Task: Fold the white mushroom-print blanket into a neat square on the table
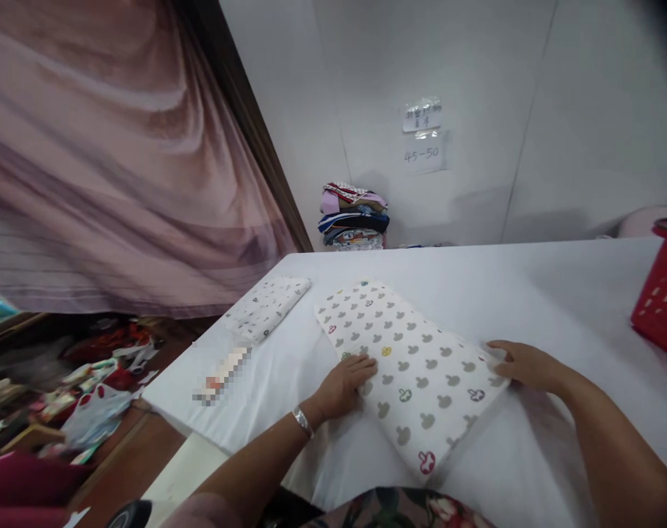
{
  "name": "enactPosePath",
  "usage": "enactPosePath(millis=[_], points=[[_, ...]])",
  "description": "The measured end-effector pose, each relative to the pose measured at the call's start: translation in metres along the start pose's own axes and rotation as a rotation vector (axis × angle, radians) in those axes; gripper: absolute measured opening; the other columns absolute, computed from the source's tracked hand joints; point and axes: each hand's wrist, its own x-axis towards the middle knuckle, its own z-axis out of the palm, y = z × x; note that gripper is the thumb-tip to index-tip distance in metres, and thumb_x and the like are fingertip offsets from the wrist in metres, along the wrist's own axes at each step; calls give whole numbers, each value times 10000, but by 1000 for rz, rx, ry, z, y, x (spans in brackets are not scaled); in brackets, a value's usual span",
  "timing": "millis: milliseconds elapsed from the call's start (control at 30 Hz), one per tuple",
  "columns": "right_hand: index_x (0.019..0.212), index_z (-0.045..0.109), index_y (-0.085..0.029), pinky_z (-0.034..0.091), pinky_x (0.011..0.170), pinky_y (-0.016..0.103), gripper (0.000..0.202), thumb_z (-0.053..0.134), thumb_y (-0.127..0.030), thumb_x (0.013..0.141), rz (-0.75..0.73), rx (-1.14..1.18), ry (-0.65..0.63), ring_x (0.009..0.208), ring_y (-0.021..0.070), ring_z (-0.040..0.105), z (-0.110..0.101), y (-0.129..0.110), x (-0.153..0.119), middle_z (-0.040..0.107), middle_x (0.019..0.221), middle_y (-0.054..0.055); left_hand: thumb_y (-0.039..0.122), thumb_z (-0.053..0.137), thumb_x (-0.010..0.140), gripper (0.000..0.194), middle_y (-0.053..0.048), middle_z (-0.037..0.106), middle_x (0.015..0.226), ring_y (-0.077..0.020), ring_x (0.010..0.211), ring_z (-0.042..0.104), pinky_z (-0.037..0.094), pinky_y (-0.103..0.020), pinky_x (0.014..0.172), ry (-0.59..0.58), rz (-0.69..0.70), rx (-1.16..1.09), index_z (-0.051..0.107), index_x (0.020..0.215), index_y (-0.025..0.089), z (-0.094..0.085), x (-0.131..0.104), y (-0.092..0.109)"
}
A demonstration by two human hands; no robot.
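Observation:
A white folded cloth (415,359) printed with grey shapes and a few coloured ones lies slantwise on the white-covered table (564,293). Flat on its left edge rests my left hand (347,381), fingers stretched over the fabric; a silver bracelet circles that wrist. My right hand (523,367) grips the cloth's right corner, with part of the fingers hidden at the edge. Farther left is a second folded white cloth (270,308) with a small dark print, apart from both hands. Nearer to me, a small blurred-out item (223,375) lies on the table.
A stack of folded clothes (354,216) stands beyond the far edge against the wall. A red plastic basket (663,286) is at the right. A pink curtain (135,161) hangs at the left, above plastic bags (96,411) and clutter on the floor.

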Motion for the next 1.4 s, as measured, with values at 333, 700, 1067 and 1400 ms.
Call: enactPosePath(millis=[333, 700, 1067, 1400], points=[[1300, 482, -148, 417, 607, 258, 588, 495, -392, 765, 7, 85, -11, 727, 177, 588, 6, -19, -1, 644, 867, 60, 140, 431, 823, 358, -40, 601, 1214, -178, 1128, 538, 417, -372, 1004, -11, -216, 4, 595, 1137, 200, -16, 126, -14], [1297, 487, -206, 407, 586, 254, 591, 530, -322, 719, 14, 212, -44, 713, 170, 583, 4, -19, -3, 639, 853, 33, 78, 467, 775, 378, -77, 601, 1176, -208, 1100, 518, 399, -372, 948, -167, 93, 284, 575, 1129, 157, 42, 222, -48], [1267, 518, -240, 432, 713, 294, 552, 507, -305, 719, -10, 47, 3, 884, 222, 596, -6, -41, -14, 654, 997, 54, 110, 433, 824, 207, -74, 593, 972, -188, 932, 508, 389, -339, 854, -105, 171, 373, 575, 963, 169, 30, 218, -47], [1191, 570, -223, 403, 843, 332, 426, 515, -345, 787, -125, -49, 85, 1025, 243, 532, 5, -34, -7, 583, 1169, 85, 107, 410, 823, 147, -77, 568, 860, -183, 827, 490, 382, -321, 819, -160, 224, 383, 546, 850, 156, 27, 219, -47]])
